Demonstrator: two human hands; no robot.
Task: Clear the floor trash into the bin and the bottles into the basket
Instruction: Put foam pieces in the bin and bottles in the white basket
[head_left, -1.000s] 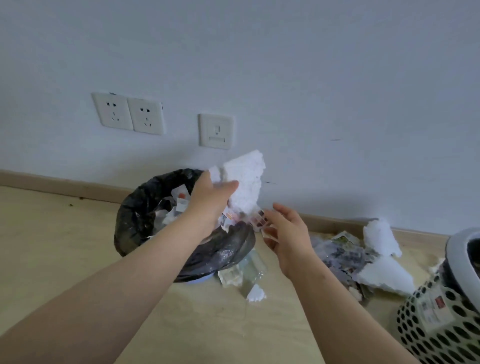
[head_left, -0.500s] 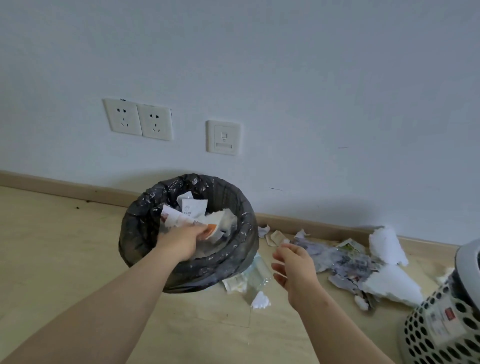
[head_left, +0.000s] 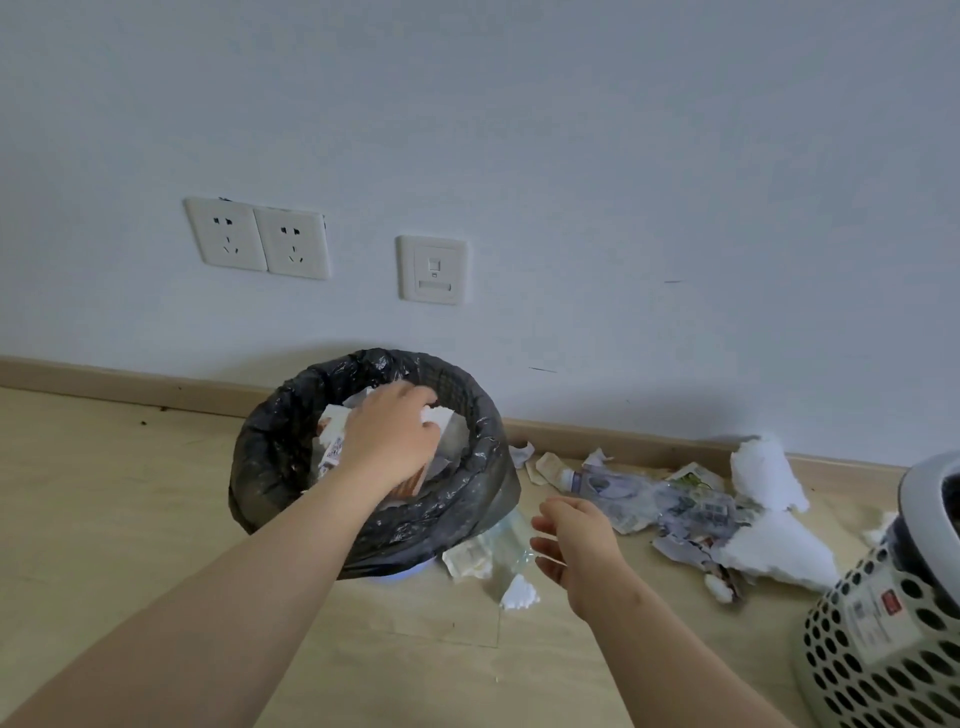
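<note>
Resting on crumpled trash (head_left: 332, 423) in round black-lined bin (head_left: 270, 452): left hand (head_left: 389, 436), grip unclear; right hand (head_left: 576, 540) loose, empty.

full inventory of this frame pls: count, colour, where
bin: 1, black liner, by the wall, centre
binned trash: several pieces, mostly white, inside the bin
foam chunks: 2 large, white, floor between bin and basket; small bits nearby
crumpled wrappers: a pile, clear and grey print, floor right of the bin; may include a crushed bottle, cannot tell
clear plastic: 1, transparent, at the bin's base
basket: 1, white, perforated, bottom right edge
wall sockets: 2, white, above the bin
data port plate: 1, white, right of the sockets
left hand: on the trash in the bin, grip unclear
right hand: open, empty, above the floor right of the bin
</note>
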